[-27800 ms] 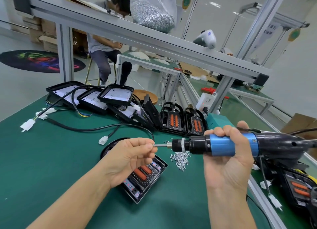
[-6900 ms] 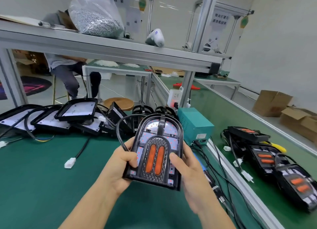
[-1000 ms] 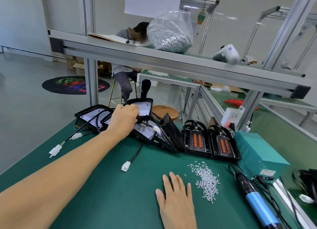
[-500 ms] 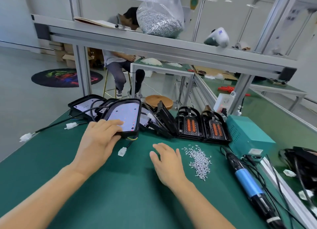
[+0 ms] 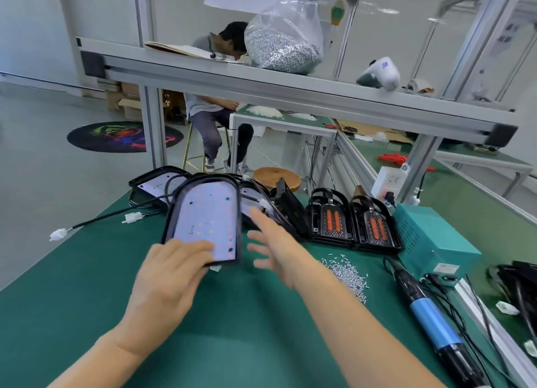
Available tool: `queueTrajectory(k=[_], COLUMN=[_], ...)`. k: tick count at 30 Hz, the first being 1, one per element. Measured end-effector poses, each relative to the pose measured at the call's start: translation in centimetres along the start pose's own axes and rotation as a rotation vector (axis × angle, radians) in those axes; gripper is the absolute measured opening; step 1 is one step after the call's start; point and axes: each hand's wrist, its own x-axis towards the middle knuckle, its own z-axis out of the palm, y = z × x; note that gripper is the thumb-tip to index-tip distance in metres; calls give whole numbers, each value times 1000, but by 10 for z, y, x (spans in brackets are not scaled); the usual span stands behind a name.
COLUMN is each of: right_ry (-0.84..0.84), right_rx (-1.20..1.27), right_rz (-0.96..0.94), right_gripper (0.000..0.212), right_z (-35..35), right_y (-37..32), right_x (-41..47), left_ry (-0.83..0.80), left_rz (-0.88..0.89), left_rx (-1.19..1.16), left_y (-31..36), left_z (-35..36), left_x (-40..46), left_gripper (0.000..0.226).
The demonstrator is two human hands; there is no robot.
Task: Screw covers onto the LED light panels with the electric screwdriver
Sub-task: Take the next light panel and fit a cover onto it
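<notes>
Hands over green bench (image 5: 72, 286) — the left hand (image 5: 168, 274) has hold of an LED light panel (image 5: 205, 219) by its near edge, fingers lying across the white board face, the thumb side hidden underneath, and the panel is tilted up off the bench with its rounded end pointing far. Grip on that one looks firm at the near edge only. The right hand (image 5: 276, 251) is out beside the panel's right edge, fingers spread and straight, holding nothing, not touching the panel as far as can be seen. Behind the lifted panel, more bare panels (image 5: 151, 184) lie stacked at the far left of the bench, black cables (image 5: 116, 213) trailing off them to white connectors (image 5: 59, 234) near the left edge. To the right of the stack, two black covers (image 5: 353, 224) with orange inserts stand side by side, leaning, just left of a teal power box (image 5: 430, 236). A small heap of screws (image 5: 348, 277) sits on the bench near the right forearm — loose, untouched. The electric screwdriver (image 5: 433, 318), blue-banded body, lies flat on the bench at the near right, well apart from both hands, its cord running along the bench edge. Up on the shelf (image 5: 261, 88) above, a clear bag of screws (image 5: 283, 41). Beyond the bench a person sits on a stool (image 5: 200, 152).
</notes>
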Motion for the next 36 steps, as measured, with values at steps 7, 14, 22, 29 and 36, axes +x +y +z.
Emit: queueTrajectory(k=[7, 14, 22, 29, 36], right_ry=[-14, 60, 10, -34, -73], right_rx=[297, 35, -259, -459, -577], right_rz=[136, -21, -102, -22, -47], right_gripper=[91, 30, 19, 32, 35], right_z=[10, -5, -51, -94, -91], right_y=[29, 37, 51, 55, 48], right_x=[-2, -6, -31, -50, -40], left_ry=[-45, -140, -141, -401, -731], left_rz=[-27, 18, -309, -755, -747], left_rx=[-104, -189, -434, 165, 224], left_y=[28, 47, 45, -57, -80], left_z=[19, 26, 11, 11, 41], left_x=[-24, -34, -30, -8, 0], left_gripper=[23, 18, 26, 64, 53])
